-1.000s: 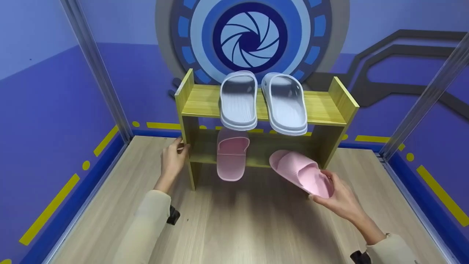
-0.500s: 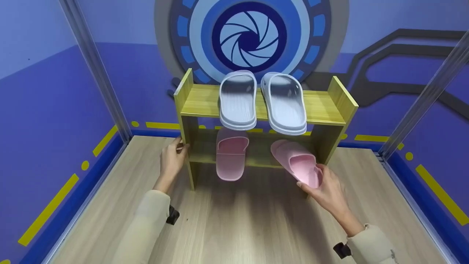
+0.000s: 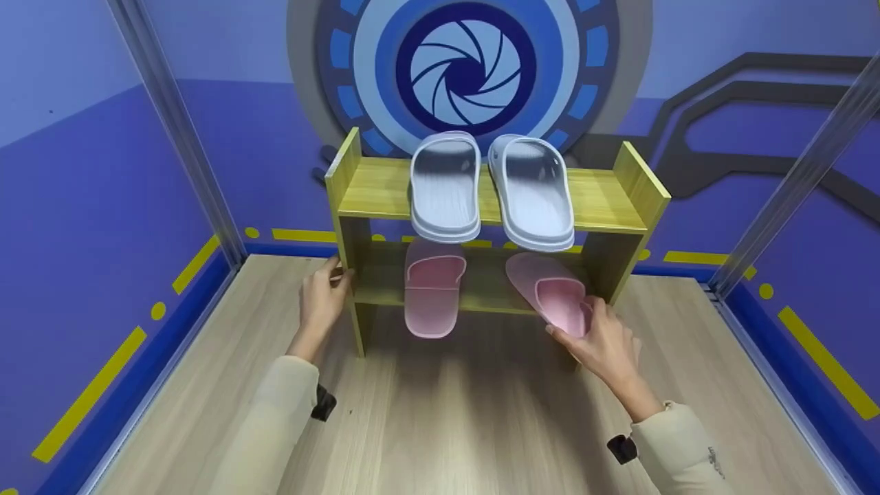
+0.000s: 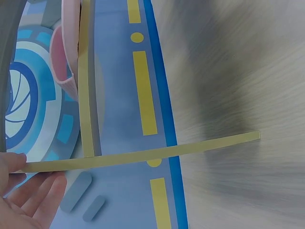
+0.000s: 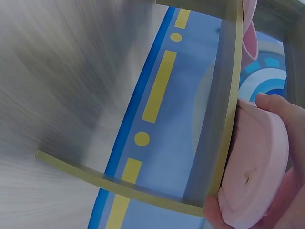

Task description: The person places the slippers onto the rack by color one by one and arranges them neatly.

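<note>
My right hand (image 3: 608, 344) grips the heel end of a pink slipper (image 3: 555, 292), whose toe points into the lower shelf at its right side. In the right wrist view the thumb and fingers span the heel of that slipper (image 5: 255, 167), its sole at the shelf edge. A second pink slipper (image 3: 433, 302) lies on the lower shelf to the left, heel jutting past the edge. My left hand (image 3: 322, 299) holds the left side panel of the yellow wooden shoe rack (image 3: 598, 199); in the left wrist view thumb and fingers pinch that panel's edge (image 4: 124, 158).
Two grey-blue clogs (image 3: 445, 189) sit side by side on the top shelf, overhanging its front. The rack stands on a wood-grain tabletop (image 3: 440, 426), with blue printed walls (image 3: 234, 137) at the back and sides and metal posts (image 3: 182, 137) in the corners.
My right hand has carried the pink slipper leftward and farther back onto the lower shelf, turning it straighter. My left hand stays on the rack's side panel.
</note>
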Demonstrator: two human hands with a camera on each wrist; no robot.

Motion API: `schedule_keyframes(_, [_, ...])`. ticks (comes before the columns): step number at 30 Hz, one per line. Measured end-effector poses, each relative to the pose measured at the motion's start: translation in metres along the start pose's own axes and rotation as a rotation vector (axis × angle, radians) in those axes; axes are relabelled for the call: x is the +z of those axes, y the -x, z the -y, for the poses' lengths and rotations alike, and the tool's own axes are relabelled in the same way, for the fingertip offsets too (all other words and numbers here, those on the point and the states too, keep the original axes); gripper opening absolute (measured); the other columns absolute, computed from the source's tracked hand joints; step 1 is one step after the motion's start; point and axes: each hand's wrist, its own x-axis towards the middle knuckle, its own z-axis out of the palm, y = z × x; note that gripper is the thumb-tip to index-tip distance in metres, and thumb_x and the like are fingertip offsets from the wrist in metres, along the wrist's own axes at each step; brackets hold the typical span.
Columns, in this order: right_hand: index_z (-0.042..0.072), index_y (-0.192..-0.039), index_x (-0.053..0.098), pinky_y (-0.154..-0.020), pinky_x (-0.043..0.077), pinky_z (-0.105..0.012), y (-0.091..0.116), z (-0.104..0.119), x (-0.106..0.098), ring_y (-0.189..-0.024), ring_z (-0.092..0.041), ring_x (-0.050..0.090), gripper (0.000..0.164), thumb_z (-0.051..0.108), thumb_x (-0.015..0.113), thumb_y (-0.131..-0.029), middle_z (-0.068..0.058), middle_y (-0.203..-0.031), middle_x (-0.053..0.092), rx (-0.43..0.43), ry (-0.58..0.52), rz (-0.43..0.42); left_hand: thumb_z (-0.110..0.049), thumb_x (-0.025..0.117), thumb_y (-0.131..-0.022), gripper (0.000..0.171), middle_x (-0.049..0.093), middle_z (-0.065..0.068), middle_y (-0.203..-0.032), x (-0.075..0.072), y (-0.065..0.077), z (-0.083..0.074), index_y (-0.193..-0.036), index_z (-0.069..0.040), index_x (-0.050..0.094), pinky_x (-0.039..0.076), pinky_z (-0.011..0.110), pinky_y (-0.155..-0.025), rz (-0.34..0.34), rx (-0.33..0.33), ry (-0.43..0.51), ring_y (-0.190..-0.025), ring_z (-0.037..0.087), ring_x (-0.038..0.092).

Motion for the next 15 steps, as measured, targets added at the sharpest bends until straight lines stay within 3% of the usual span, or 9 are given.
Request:
schedule_keyframes(3, [0.007,-0.112,0.050,-0.048,0.039,-0.051,-0.0032,0.0020,-0.0001,-0.074,-0.038,0.056,0.076,0.063,0.063,-0.063,-0.016,-0.094,0.057,0.009,0.046,0.025,-0.013,0.057,-0.086,0.021,0.064,0.017,-0.093,-0.0006,-0.0002,0.0005,-0.104,-0.003,0.061,0.048,0.041,-0.071,-0.012,0.028,-0.005,-0.082,0.028,0.062])
schedule_keyframes(9, [0.004,-0.114,0.047,-0.051,0.039,-0.053,-0.0084,0.0056,-0.0017,-0.075,-0.039,0.055,0.082,0.067,0.059,-0.064,-0.018,-0.095,0.057,-0.012,0.092,0.078,-0.013,0.058,-0.086,0.020,0.064,0.017,-0.094,-0.0006,-0.0005,0.0009,-0.104,-0.004,0.061,0.048,0.041,-0.071,-0.010,0.009,-0.003,-0.083,0.028,0.062])
schedule_keyframes(15, [0.005,-0.122,0.044,-0.063,0.042,-0.054,-0.0089,-0.0019,-0.0055,-0.087,-0.037,0.054,0.083,0.064,0.059,-0.067,-0.020,-0.106,0.055,-0.027,-0.002,0.143,-0.013,0.058,-0.086,0.026,0.063,0.017,-0.095,-0.0003,-0.0013,0.0002,-0.109,-0.004,0.059,0.047,0.041,-0.072,-0.003,0.001,-0.003,-0.084,0.027,0.061])
